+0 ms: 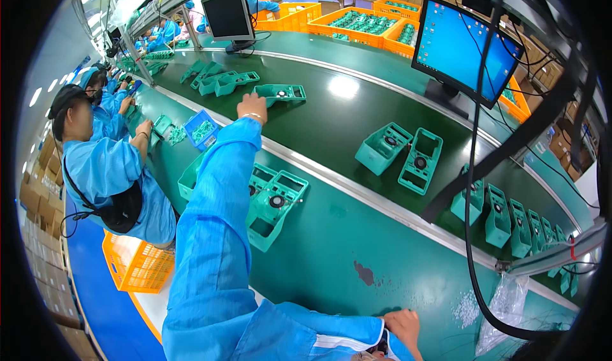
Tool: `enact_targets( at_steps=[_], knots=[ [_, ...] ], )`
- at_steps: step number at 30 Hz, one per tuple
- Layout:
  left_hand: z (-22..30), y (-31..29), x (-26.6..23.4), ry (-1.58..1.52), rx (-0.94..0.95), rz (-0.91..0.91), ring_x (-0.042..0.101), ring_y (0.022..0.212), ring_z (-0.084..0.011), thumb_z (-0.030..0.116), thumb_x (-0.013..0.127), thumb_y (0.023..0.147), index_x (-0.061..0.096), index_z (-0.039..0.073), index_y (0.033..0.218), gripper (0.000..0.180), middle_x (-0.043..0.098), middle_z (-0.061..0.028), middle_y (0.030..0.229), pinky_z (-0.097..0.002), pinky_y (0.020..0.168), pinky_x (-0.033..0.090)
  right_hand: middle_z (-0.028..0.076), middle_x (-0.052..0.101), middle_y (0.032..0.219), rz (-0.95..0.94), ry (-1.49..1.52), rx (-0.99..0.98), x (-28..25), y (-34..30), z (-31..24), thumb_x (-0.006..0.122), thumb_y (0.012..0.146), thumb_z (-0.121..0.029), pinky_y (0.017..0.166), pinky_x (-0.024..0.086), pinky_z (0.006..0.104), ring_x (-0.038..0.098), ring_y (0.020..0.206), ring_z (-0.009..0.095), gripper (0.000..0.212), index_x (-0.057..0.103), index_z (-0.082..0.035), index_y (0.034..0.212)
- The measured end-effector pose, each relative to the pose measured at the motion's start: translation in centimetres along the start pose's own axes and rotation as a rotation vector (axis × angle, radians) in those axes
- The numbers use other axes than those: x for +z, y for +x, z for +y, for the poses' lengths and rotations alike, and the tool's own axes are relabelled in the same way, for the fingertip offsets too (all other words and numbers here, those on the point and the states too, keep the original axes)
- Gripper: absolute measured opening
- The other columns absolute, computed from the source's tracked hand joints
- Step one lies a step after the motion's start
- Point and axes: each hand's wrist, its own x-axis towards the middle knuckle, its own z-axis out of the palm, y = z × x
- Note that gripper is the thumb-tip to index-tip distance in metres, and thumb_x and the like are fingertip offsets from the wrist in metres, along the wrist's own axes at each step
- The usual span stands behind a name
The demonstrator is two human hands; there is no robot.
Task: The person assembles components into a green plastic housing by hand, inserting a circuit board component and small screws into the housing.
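My left arm stretches far across the bench in a blue sleeve. The left hand (252,108) is closed on the near-left end of a green plastic housing (284,94) with a small black fan-like part, on the dark green conveyor belt. Below that arm, more green housings (275,203) lie on the bench with round black parts in them; the sleeve hides some of them. At the bench's near edge rests my right hand (403,328), fingers loosely bent and apart, with nothing visible in it.
Other housings sit on the belt (325,128), in a pair (384,147) and a row at right (498,215). A blue bin (201,130) holds small green parts. Co-worker (115,169) works at left. Black cables (473,233) hang in front; plastic bag (503,310) and monitors (468,48) stand nearby.
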Motion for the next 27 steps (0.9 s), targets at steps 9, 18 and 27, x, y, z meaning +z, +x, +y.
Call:
enact_targets(
  at_steps=[9,18,27],
  knots=[
    [-0.3,2.3,4.5,0.035,0.175,0.237,0.056,0.123,-0.0243,0.025,0.081,0.081,0.074,0.02,0.103,0.023,0.067,0.0021,0.116,-0.0418,0.088,0.055,0.008,0.068,0.107,-0.078,0.077,0.047,0.1,-1.0,0.9,0.066,0.075,-0.026,0.08,0.046,0.0471,0.064,0.096,0.031,0.025,0.07,-0.011,0.095],
    [2.0,-0.5,2.6,0.032,0.27,0.215,0.067,0.109,-0.0232,0.015,0.063,0.092,0.077,0.02,0.093,0.015,0.074,0.0004,0.102,-0.04,0.078,0.061,0.005,0.068,0.101,-0.064,-0.025,0.075,-0.1,-1.0,-0.7,0.07,0.074,-0.021,0.075,0.044,0.044,0.063,0.09,0.028,0.032,0.073,-0.013,0.104],
    [1.8,-6.8,-6.2,-0.531,0.427,0.14,0.069,0.085,-0.0389,0.026,0.07,0.087,0.071,0.007,0.092,0.02,0.072,-0.0162,0.088,-0.0492,0.072,0.053,0.004,0.069,0.094,0.064,0.04,0.074,-0.9,0.4,-1.2,0.08,0.084,-0.013,0.075,0.048,0.0417,0.064,0.087,0.027,0.017,0.075,-0.013,0.101]
  ],
)
